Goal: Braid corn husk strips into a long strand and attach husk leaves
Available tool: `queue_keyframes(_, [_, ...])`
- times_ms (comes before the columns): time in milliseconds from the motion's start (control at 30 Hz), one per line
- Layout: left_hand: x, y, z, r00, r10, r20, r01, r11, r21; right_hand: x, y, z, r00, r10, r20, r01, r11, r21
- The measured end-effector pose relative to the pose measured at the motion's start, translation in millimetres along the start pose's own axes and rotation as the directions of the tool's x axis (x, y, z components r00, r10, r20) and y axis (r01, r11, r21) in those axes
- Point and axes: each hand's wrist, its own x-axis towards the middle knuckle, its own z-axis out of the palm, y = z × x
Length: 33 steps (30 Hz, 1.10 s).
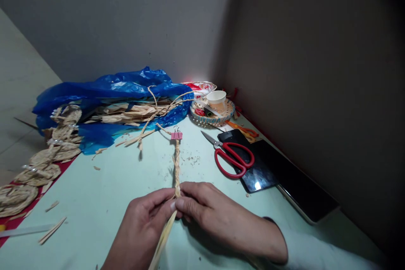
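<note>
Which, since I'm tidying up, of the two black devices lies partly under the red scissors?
The left black device: the red scissors lie across part of it. The longer black device to its right is clear of them.

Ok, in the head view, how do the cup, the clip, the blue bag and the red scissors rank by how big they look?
Largest to smallest:
1. Blue bag
2. Red scissors
3. Cup
4. Clip
</note>
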Motion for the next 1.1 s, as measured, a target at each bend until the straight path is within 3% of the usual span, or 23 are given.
queue_keyframes(267, [-12.2,4.0,3.1,0.995,0.039,-0.096,-0.020,0.982,0.188,1.4,3.3,-0.1,0.999,0.026,-0.037,-0.024,0.998,0.055])
queue_keyframes(467, [-11.7,-1.6,0.6,0.995,0.092,-0.029,-0.076,0.932,0.356,-6.7,-0.6,0.4,0.992,0.034,-0.124,-0.061,0.973,-0.223])
queue_keyframes(567, [-11.2,0.9,1.2,0.998,0.061,-0.024,-0.050,0.941,0.334,-10.6,-4.4,-0.3,0.992,0.080,-0.092,-0.101,0.964,-0.244])
queue_keyframes(800, [-11.9,8.8,5.0,1.000,-0.011,-0.011,0.012,0.992,0.127,-2.8,-0.4,-4.8,0.999,0.029,-0.042,-0.027,0.999,0.042])
queue_keyframes(933, [-12.4,7.9,5.1,0.999,-0.029,-0.044,0.034,0.993,0.110,0.9,-1.9,-16.5,1.000,0.017,0.025,-0.016,0.999,-0.029])
queue_keyframes(1033, [-13.0,7.8,4.8,0.997,-0.026,-0.076,0.037,0.989,0.142,1.3,-2.4,-19.7,0.999,0.028,-0.028,-0.031,0.995,-0.092])
queue_keyframes(1100, [-13.2,7.6,4.2,0.997,-0.002,-0.083,0.017,0.983,0.184,1.9,0.2,-17.1,0.997,0.057,-0.051,-0.058,0.998,-0.029])
